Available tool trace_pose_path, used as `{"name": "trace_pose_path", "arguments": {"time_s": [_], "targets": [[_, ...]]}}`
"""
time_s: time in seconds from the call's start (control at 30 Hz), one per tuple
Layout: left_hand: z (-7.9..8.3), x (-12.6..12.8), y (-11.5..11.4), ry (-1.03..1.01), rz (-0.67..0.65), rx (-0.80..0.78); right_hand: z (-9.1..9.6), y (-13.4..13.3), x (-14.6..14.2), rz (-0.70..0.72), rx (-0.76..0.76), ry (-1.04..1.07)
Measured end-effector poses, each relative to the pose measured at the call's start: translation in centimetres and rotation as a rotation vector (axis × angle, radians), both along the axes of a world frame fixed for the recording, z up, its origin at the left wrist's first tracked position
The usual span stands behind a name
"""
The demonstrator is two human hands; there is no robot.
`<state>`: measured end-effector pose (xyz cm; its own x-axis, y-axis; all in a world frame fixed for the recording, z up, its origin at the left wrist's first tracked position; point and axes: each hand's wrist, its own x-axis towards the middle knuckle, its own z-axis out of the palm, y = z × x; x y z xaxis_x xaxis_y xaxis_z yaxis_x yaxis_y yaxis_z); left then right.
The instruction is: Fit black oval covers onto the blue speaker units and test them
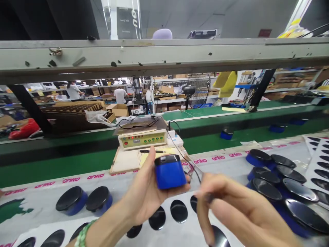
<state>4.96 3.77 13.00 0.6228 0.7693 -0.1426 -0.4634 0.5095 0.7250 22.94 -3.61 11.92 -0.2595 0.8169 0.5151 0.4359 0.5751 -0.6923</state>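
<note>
My left hand point(146, 193) holds up a small blue box-shaped device point(169, 171) with a black top, thumb behind it and fingers beneath. My right hand point(228, 206) is close to its right side, fingers pinched together on a thin metal tool, perhaps tweezers point(194, 168), whose tip points toward the device. A green bead bracelet point(83, 235) sits on my left wrist. Below the hands lies a white sheet point(38, 209) with black oval stickers point(178, 211).
A beige tester box point(141, 139) with red and green lights and a pen stands ahead on a board. Blue round units with black tops lie at left point(84, 200) and stacked at right point(272, 178). A green conveyor point(51, 164) runs behind; people work far off.
</note>
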Motion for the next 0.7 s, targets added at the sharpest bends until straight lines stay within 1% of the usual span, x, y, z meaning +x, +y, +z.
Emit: {"name": "trace_pose_path", "arguments": {"time_s": [0.03,0.07,0.13,0.17,0.23,0.37,0.47,0.53,0.6,0.63,0.7], "targets": [[-0.1,-0.7,-0.5,-0.004,0.002,0.024,0.5,0.1,-0.9,-0.008,0.032,0.024],[-0.1,-1.3,-0.9,0.008,0.024,0.045,0.8,0.2,-1.7,-0.05,0.092,0.013],[-0.4,-2.3,-1.6,0.068,0.076,0.095,1.0,0.6,-2.8,-0.143,0.243,-0.054],[-0.6,-2.7,-1.8,0.103,0.096,0.135,1.0,0.8,-3.1,-0.165,0.304,-0.084],[-1.0,-3.3,-2.1,0.144,0.121,0.263,0.9,1.0,-3.6,-0.166,0.376,-0.129],[-1.4,-3.9,-2.2,0.233,0.19,0.542,1.1,0.9,-4.1,-0.161,0.415,-0.182],[-1.5,-4.0,-2.5,0.312,0.287,0.676,1.0,0.4,-4.5,-0.199,0.461,-0.246],[-1.7,-4.0,-2.9,0.362,0.359,0.725,0.6,0.0,-4.6,-0.245,0.49,-0.307],[-1.9,-4.0,-3.2,0.422,0.387,0.795,0.1,-0.3,-4.5,-0.299,0.512,-0.339],[-2.0,-4.1,-3.3,0.46,0.39,0.854,-0.3,-0.3,-4.5,-0.315,0.505,-0.329],[-2.1,-4.4,-3.2,0.554,0.423,1.046,-1.0,-0.2,-4.3,-0.288,0.466,-0.253]]}}
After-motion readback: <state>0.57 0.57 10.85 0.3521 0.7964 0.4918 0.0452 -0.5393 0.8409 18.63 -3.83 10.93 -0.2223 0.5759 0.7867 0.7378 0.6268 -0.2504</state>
